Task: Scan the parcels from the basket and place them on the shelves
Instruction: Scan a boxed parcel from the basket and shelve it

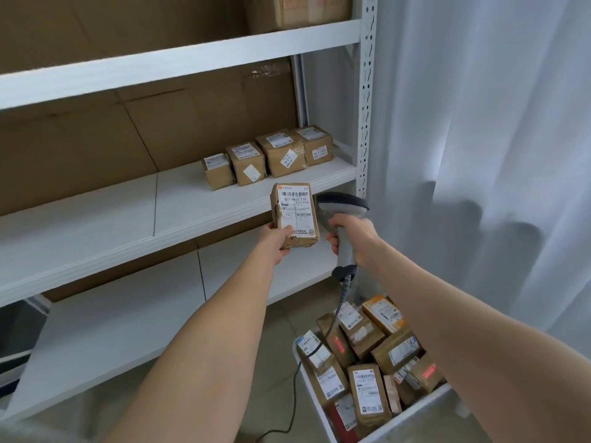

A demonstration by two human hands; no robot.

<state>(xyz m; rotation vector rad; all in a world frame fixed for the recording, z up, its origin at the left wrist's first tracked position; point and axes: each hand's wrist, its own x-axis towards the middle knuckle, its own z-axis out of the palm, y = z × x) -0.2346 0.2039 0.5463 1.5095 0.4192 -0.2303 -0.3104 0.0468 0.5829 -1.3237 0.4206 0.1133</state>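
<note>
Just beyond the left hand (275,241), as the head camera is showing it, four small brown cardboard boxes with white labels (271,158) are sitting in a row on the white middle shelf board (128,219), toward its right end. Part of the job is therefore looking done. Below and to the right of the right hand (351,238), the white plastic basket (393,423) is holding a heap of brown and orange labelled parcels (367,378), far more than are standing on the shelf, so I am judging most of the work as left.

The left hand is curling its fingers and thumb round the lower end of an oblong brown cardboard parcel with a white barcode label (295,215). The parcel is rising upright above that hand, with its label facing the camera. It is hanging in front of the shelf edge, nearer than the row of four.

The right hand is gripping the handle of a grey handheld barcode scanner (343,212). The scanner head is sitting above this hand and just to the right of the held parcel. Its dark cable (319,346) is trailing down from the handle, over the basket and onto the floor. Whether the label is registering cannot be told. This parcel appears to be in its scanning step, with its placing beside the row not yet done.
</note>
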